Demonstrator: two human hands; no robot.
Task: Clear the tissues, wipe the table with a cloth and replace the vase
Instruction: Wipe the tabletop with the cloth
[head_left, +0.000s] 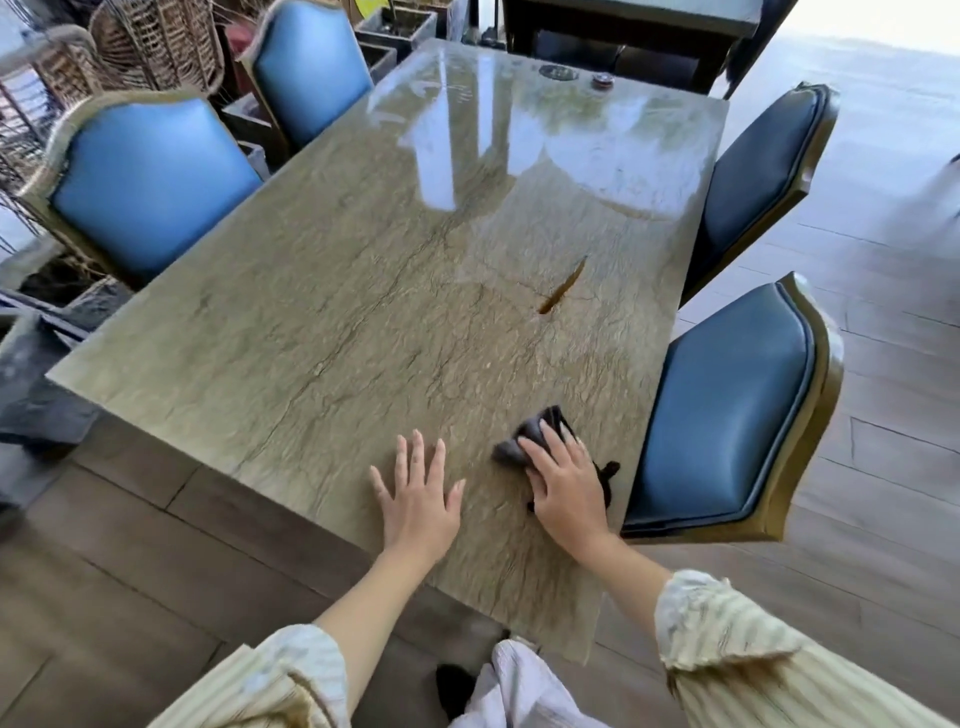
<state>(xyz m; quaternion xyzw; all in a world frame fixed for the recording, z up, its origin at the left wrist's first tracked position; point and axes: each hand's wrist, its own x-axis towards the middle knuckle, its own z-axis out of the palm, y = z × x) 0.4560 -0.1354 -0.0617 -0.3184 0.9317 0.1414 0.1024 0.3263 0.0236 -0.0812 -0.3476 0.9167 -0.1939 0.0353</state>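
Observation:
A glossy beige stone table (363, 291) fills the head view. My right hand (566, 488) presses a dark grey cloth (530, 434) flat on the tabletop near its front right corner. The cloth sticks out past my fingertips and beside my wrist. My left hand (418, 499) lies flat on the table to the left of it, fingers spread, holding nothing. I see no tissues and no vase on the table.
Two blue chairs (150, 182) stand along the table's left side and two darker blue chairs (727, 415) along its right. A round glass ashtray (558, 73) and a small round object (602, 80) sit at the far end. Wicker baskets (150, 41) stand at the back left.

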